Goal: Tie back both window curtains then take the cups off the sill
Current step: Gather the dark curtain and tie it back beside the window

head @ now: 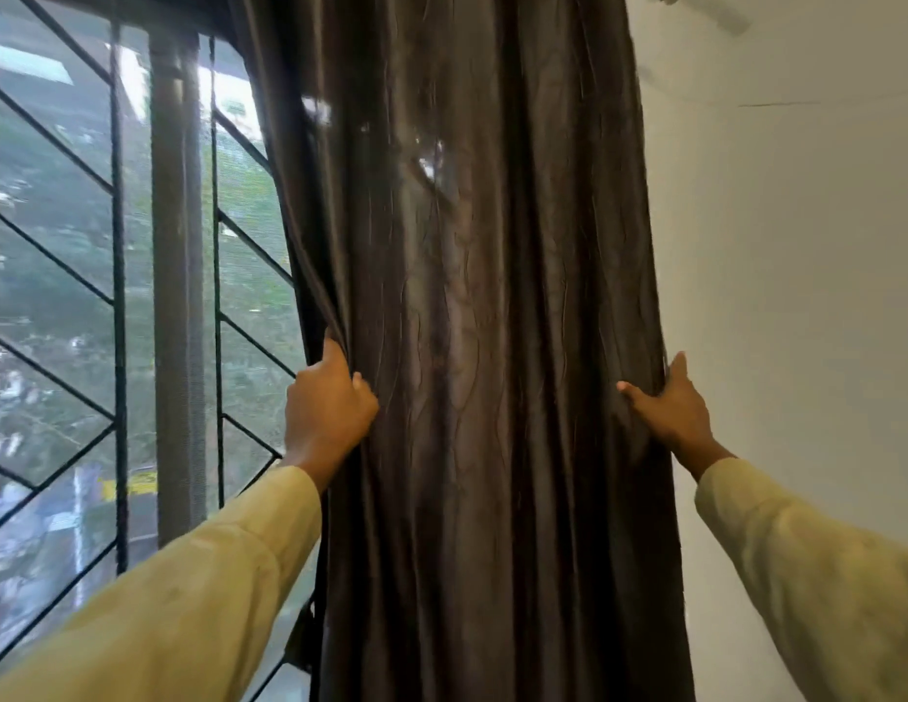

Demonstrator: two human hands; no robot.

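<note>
A dark brown, shiny curtain [482, 347] hangs bunched in the middle of the view, between the window and the wall. My left hand [328, 410] grips its left edge at about waist height of the cloth, fingers closed around the fold. On the curtain's right edge rests my right hand [670, 407], thumb in front and fingers tucked behind the cloth. Both arms wear pale yellow sleeves. No cups, sill, tie-back or second curtain are in view.
A window with a black diagonal metal grille [117, 296] and a grey upright frame post [178, 296] fills the left side; trees and buildings show outside. A plain white wall [796, 245] stands to the right of the curtain.
</note>
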